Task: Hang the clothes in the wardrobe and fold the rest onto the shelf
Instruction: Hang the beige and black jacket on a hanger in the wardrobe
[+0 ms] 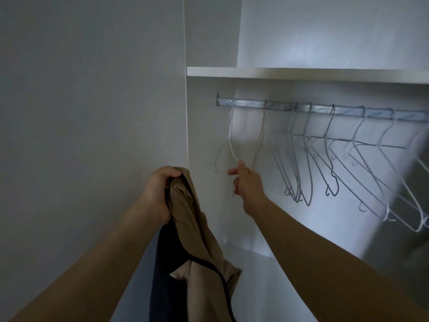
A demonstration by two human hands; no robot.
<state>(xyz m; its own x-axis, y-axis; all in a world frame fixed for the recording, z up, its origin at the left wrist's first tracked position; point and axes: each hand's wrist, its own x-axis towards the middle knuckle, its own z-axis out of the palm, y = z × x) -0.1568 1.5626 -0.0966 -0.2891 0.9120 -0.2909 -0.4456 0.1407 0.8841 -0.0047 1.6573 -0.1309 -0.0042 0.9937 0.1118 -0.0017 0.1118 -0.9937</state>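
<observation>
Tan-and-navy garment [199, 240] hangs gripped in the left hand [157, 191]; at two o'clock the right hand [248, 184], half-spread, meets a white hanger [229, 138], grasp unclear.

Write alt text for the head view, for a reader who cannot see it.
The left hand grips a beige and navy garment while the right hand reaches for a wire hanger on the wardrobe rail, beside more empty hangers.
</observation>
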